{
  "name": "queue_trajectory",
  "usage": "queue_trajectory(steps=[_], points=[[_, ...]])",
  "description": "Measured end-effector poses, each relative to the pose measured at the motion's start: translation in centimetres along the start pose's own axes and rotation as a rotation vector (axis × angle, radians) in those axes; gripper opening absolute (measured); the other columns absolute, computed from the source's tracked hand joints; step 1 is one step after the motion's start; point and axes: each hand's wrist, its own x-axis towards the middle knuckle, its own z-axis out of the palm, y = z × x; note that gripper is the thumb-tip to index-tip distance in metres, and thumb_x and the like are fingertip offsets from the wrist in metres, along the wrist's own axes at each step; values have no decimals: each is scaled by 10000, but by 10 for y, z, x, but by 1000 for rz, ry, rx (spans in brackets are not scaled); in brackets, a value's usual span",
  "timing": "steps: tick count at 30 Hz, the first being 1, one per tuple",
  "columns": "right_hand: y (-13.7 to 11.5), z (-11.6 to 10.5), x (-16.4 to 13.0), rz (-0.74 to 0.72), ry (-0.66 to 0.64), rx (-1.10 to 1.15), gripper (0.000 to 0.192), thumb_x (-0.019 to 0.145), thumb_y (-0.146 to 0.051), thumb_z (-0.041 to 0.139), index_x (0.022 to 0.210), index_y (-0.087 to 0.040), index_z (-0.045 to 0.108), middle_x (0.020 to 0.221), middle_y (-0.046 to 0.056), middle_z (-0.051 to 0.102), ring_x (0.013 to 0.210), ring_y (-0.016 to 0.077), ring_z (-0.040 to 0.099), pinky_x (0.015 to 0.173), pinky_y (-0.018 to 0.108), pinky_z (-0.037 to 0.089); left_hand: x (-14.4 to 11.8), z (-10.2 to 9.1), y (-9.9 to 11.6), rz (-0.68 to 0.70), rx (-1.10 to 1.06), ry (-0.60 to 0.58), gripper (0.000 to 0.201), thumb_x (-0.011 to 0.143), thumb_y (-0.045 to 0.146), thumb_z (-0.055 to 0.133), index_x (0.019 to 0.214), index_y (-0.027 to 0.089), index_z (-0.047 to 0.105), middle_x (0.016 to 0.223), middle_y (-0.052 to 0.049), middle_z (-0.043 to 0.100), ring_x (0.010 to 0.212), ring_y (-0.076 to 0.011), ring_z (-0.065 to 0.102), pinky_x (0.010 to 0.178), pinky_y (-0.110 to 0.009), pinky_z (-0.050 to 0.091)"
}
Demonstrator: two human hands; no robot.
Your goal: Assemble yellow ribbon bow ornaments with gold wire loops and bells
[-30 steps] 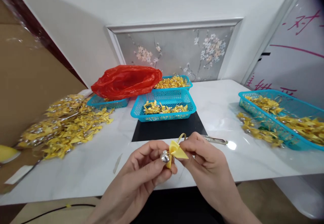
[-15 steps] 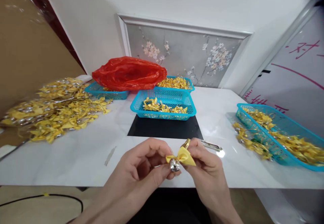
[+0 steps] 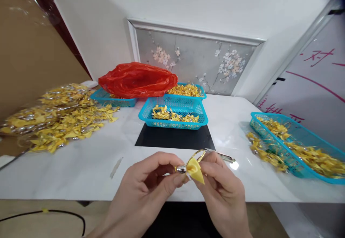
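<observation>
Both my hands meet over the near edge of the white table (image 3: 81,173). My left hand (image 3: 145,191) pinches a small silver bell (image 3: 181,168) between thumb and forefinger. Attached to the bell is a yellow ribbon bow (image 3: 196,169), which my right hand (image 3: 221,191) grips, with a thin gold loop (image 3: 198,154) rising above the fingers. Just beyond my right hand a small metal clip tool (image 3: 223,155) lies on the table.
A blue basket (image 3: 174,114) with yellow bows sits behind a black mat (image 3: 175,139). Two more blue baskets and a red plastic bag (image 3: 136,80) stand at the back. A heap of bows (image 3: 59,117) lies left; another blue basket (image 3: 296,144) of bows stands right.
The bow has been turned in my fingers, so the bell now points left and the gold loop stands out higher. The camera view has shifted slightly.
</observation>
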Motion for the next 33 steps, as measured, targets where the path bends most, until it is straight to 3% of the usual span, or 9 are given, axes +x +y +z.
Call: queue_trajectory(steps=[5,8,16,20,28,31,33], points=[[2,0,-3,-38,9,-23,235,865,-11,571,906,-214,683,756,3,523,682,132,539,546,244,476,3,-1,1,-99,-75,-59,36,811,250,753,824,218,743,652,10,707,633,-125,638,616,-168,524],[2,0,-4,-65,14,-90,242,877,-1,541,901,-202,673,763,10,520,690,134,550,554,253,475,4,-1,0,-100,-70,-35,30,804,240,758,820,218,745,644,12,710,630,-125,645,614,-165,530],[-3,-1,-2,-137,74,-213,239,870,13,532,875,-188,662,741,14,532,644,130,554,520,252,475,-4,9,0,189,37,142,211,683,80,797,769,272,813,841,-25,764,786,-193,691,652,-190,569],[-1,-4,-3,-109,58,-206,231,886,-22,536,842,-210,662,775,25,581,687,141,608,538,242,510,-4,5,-1,119,-95,51,153,715,145,792,816,257,810,861,-47,752,754,-198,683,663,-230,579],[1,-1,-3,-88,14,-159,227,876,-12,551,784,-204,629,760,21,631,672,135,633,568,228,533,3,2,-3,34,-36,-42,75,727,160,783,718,223,744,732,-3,684,688,-147,608,607,-196,493],[5,-1,-8,-21,4,-161,204,882,-43,558,943,-228,619,787,2,671,675,126,664,583,200,556,4,2,-3,-12,5,-52,88,727,158,777,702,218,717,712,12,662,672,-136,584,604,-201,469],[6,-7,-12,-13,-12,-224,262,888,-60,547,1074,-237,595,903,22,707,783,145,706,662,216,590,4,1,-3,-55,4,-41,95,717,190,793,713,216,701,702,20,652,656,-131,569,595,-203,461]])
